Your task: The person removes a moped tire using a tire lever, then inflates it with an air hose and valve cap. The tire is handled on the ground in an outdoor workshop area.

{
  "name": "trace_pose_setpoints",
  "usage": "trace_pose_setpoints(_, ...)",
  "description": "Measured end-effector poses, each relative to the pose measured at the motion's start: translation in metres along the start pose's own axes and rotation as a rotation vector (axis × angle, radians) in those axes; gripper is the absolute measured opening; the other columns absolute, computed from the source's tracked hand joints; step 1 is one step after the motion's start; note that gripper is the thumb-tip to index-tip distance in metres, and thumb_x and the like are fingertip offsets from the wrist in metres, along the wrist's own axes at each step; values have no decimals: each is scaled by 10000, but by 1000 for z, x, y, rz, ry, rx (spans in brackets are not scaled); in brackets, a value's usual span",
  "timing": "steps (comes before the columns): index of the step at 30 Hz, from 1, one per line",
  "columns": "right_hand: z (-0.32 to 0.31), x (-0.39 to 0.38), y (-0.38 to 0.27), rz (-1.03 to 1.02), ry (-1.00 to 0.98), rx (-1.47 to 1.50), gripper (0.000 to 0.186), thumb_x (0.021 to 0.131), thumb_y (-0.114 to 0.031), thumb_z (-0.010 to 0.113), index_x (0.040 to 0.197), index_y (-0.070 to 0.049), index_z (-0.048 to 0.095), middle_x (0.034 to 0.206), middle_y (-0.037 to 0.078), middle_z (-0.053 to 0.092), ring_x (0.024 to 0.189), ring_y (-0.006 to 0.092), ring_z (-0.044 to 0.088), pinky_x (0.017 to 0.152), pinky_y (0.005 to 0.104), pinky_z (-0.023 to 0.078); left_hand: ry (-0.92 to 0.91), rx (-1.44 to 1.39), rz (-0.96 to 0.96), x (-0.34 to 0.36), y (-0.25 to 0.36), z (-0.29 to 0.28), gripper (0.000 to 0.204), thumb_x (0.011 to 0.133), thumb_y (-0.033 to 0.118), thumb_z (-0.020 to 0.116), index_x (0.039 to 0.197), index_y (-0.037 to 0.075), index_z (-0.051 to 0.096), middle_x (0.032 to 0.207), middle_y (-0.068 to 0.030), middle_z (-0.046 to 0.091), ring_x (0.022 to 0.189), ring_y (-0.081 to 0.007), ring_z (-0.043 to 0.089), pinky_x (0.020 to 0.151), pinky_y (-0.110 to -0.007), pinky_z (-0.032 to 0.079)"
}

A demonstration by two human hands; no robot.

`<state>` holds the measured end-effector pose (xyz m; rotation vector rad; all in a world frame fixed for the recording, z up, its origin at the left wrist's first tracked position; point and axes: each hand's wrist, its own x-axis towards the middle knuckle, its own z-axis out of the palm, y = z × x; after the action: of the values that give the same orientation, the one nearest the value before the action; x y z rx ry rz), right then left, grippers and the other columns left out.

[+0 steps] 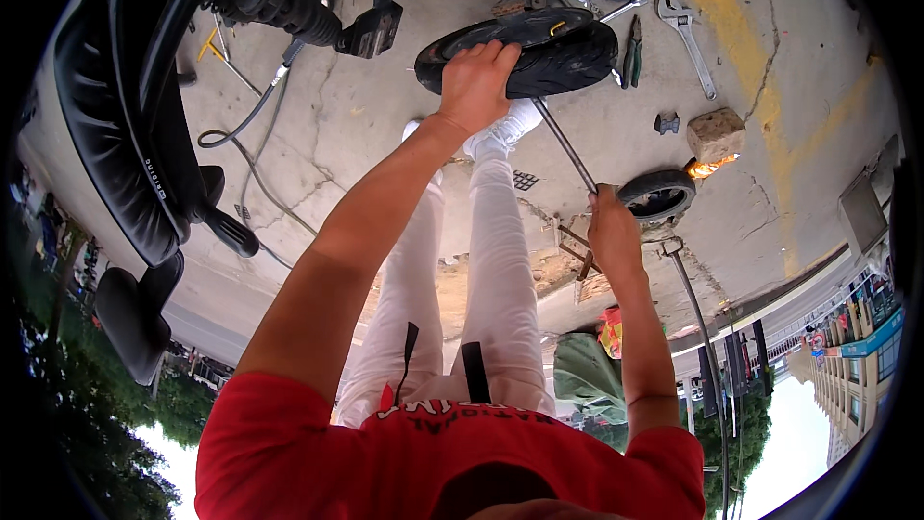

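Note:
A black scooter-type tire (568, 60) stands tilted on the concrete in front of my white shoes. My left hand (478, 82) is closed over its near edge, thumb side toward the tread. My right hand (613, 231) is wrapped round the near end of a long metal bar (566, 143), which looks like a tire lever. The bar's far end meets the underside of the tire; its tip is hidden there. A small yellow piece (557, 29) shows at the tire's rim.
Right of the tire lie pliers (631, 53), an adjustable wrench (688, 43) and a spanner (624, 8). A smaller tire (657, 195) and a stone block (716, 135) are further right. On the left stand a scooter with a black seat (111, 125) and a hose (252, 120).

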<state>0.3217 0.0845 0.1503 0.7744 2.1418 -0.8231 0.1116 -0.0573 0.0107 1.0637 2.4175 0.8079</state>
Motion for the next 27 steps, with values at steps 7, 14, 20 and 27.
trace_pose_setpoints(7, -45, -31, -37, 203, -89, -126, 225, 965, -225, 499, 902, -15, 552, 704, 198, 632, 692, 381, 641, 599, 487, 475, -26, 71, 5, 3, -5, 6, 510, 583, 127, 754, 1069, 82, 603, 894, -88, 615, 828, -296, 622, 715, -386, 504)
trace_pose_setpoints(14, 124, -48, 5, 419, 161, 1215, 283, 997, -246, 469, 846, -25, 560, 574, -13, 412, 505, 57, 354, 458, 241, 287, -108, 82, -72, 14, -7, -6, 558, 606, 157, 804, 1117, 92, 589, 1015, -118, 651, 927, -324, 632, 769, -389, 513)
trace_pose_setpoints(20, 218, 87, -41, 281, 381, 1572, 402, 1009, -371, 456, 759, -61, 508, 506, -59, 351, 394, 34, 277, 364, 234, 204, -193, 182, -69, 22, -11, -12, 584, 682, 269, 797, 1165, 45, 558, 986, -188, 669, 906, -362, 651, 802, -400, 511)
trace_pose_setpoints(27, 238, 152, -92, 173, 427, 1957, 485, 994, -415, 478, 678, -50, 508, 575, -27, 441, 509, 61, 384, 478, 255, 322, -136, 129, -39, 27, -19, -12, 560, 662, 256, 804, 1134, 56, 579, 970, -185, 674, 894, -370, 651, 796, -404, 512)
